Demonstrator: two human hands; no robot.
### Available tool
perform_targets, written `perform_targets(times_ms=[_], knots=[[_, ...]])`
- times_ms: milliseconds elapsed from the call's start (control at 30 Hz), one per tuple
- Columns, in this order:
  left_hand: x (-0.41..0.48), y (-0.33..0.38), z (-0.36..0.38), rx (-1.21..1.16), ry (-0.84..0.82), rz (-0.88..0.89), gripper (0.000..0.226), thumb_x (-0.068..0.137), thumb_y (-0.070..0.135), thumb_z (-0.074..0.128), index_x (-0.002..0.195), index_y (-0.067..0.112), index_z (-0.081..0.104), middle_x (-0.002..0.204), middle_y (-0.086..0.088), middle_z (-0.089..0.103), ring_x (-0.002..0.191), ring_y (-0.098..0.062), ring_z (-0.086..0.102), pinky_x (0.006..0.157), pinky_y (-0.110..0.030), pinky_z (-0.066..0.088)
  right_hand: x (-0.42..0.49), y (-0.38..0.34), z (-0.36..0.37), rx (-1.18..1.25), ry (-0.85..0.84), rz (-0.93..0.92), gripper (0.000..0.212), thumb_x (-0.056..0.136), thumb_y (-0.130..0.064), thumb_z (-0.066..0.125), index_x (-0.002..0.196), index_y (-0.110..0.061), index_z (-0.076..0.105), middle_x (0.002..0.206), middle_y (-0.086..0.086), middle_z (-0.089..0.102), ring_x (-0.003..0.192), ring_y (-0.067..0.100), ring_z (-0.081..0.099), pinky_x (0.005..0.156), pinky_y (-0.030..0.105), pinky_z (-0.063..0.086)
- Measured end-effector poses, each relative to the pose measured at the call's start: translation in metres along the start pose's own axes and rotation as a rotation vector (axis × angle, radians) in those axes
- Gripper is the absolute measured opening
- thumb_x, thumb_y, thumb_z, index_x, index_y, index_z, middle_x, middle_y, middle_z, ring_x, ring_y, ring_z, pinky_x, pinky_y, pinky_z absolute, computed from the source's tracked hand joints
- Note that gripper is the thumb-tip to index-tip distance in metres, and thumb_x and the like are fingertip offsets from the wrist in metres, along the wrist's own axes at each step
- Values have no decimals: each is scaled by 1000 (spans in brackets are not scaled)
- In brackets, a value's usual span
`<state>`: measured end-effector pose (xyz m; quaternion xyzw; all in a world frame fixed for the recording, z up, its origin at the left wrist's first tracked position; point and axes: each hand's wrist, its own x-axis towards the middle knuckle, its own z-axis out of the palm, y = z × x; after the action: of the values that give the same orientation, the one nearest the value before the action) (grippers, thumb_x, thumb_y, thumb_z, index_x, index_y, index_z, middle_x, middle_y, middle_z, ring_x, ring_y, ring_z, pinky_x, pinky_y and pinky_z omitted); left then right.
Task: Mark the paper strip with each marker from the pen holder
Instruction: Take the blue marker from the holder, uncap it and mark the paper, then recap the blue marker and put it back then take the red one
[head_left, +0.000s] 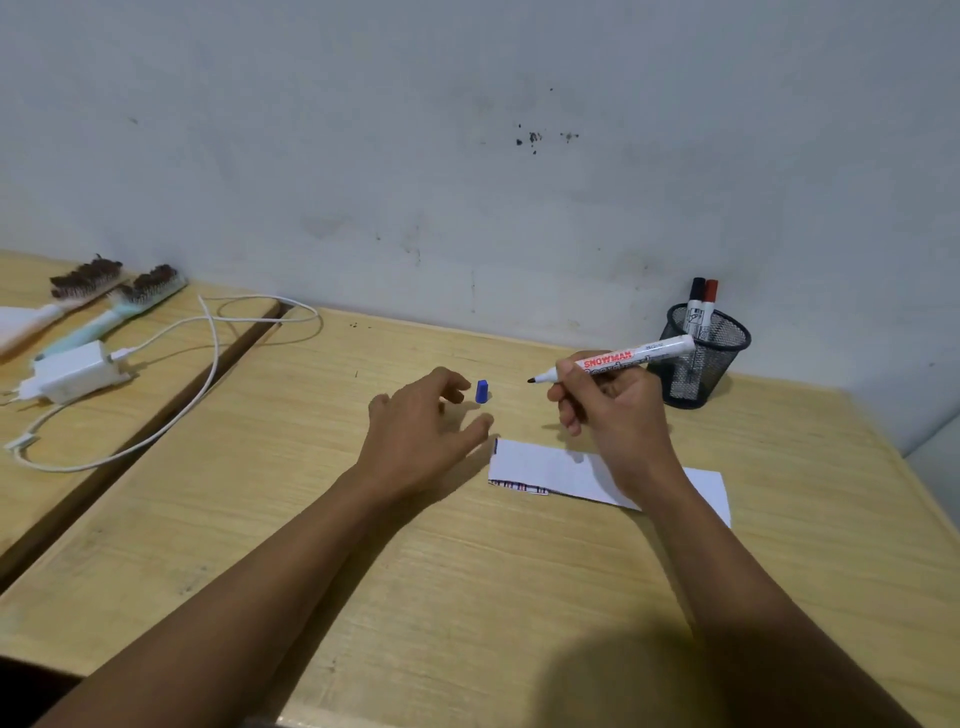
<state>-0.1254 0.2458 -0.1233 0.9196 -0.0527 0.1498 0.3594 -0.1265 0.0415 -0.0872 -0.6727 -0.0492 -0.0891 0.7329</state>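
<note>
Wooden tabletop (467, 597) against grey wall. White paper strip (561, 470), coloured marks on its left edge, lies near the mesh pen holder (701, 364), which holds black- and red-capped markers. Right hand (613, 410) fingers pinch uncapped Snowman marker (623, 358) above strip. Left hand (421, 431) fingers spread, empty, beside blue cap (482, 391).

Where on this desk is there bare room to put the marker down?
The widest bare wood lies near you, between the forearms below the paper strip. Another patch sits left of the left hand. It is crowded around the blue cap, the pen holder and the charger cable.
</note>
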Motion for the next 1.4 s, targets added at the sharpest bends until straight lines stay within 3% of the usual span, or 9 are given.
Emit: perform_targets(times_ms=[133, 300, 400, 533, 633, 833, 1033, 1233, 1400], knots=[[33, 9, 3, 123, -147, -127, 53, 85, 53, 55, 135, 38, 48, 108, 11, 66, 106, -14, 61, 93, -43, 29, 1, -9, -3, -33, 3, -2, 18, 95, -12, 66, 95, 6, 67, 71, 13, 67, 50, 14, 52, 46, 24, 45], [43, 15, 6, 239, -150, -90, 20, 88, 44, 56, 94, 31, 70, 85, 14, 68, 92, -15, 63, 78, -39, 23, -6, -3, -9, -30, 35, 58, 15, 94, -11, 68, 93, 4, 68, 68, 11, 67, 51, 17, 52, 46, 27, 44], [38, 29, 5, -40, -89, -123, 11, 74, 40, 64, 79, 31, 68, 74, 18, 70, 78, -1, 62, 85, -40, 38, -7, -7, -14, -7, 61, 57, 10, 94, -11, 68, 87, -3, 69, 69, 12, 67, 53, 19, 52, 46, 27, 44], [25, 65, -1, -440, -114, -129, 9, 67, 25, 75, 76, 23, 73, 73, 8, 75, 61, -8, 59, 75, -37, 53, -7, -15, -18, 19, 75, 62, 11, 94, -13, 67, 86, -6, 69, 71, 14, 69, 52, 19, 53, 45, 26, 44], [19, 87, -4, -647, -158, -98, 6, 80, 12, 77, 86, 12, 75, 74, -5, 74, 63, -8, 59, 61, -17, 47, -9, -22, -23, 36, 106, 64, 13, 94, -13, 67, 83, -7, 69, 70, 13, 69, 50, 17, 53, 45, 26, 42], [16, 110, 3, -718, -203, -63, 8, 85, 21, 76, 92, 18, 80, 62, 18, 64, 51, -6, 36, 47, -10, 31, -17, -39, -42, 105, 142, 50, 14, 96, -14, 64, 87, -3, 68, 70, 12, 66, 48, 15, 50, 45, 26, 40], [14, 126, 8, -669, -273, -2, 12, 84, 20, 77, 95, 16, 79, 67, 12, 68, 56, -7, 45, 49, -10, 36, -21, -48, -60, 87, 120, 30, 15, 96, -15, 64, 91, -2, 67, 72, 12, 67, 49, 16, 50, 46, 26, 40], [25, 136, 8, -470, -256, 229, 10, 82, 22, 78, 91, 20, 81, 82, 9, 76, 68, -9, 54, 63, -13, 44, -19, -58, -72, -42, 67, 22, 18, 95, -21, 67, 86, -6, 70, 69, 4, 68, 51, 13, 49, 47, 24, 38], [27, 145, 15, -223, -63, 481, 6, 81, 22, 79, 86, 21, 76, 76, 10, 68, 67, -8, 60, 77, -33, 47, -15, -57, -75, -4, 101, 40, 22, 93, -25, 69, 82, -6, 66, 62, 2, 62, 49, 11, 48, 47, 22, 39]])
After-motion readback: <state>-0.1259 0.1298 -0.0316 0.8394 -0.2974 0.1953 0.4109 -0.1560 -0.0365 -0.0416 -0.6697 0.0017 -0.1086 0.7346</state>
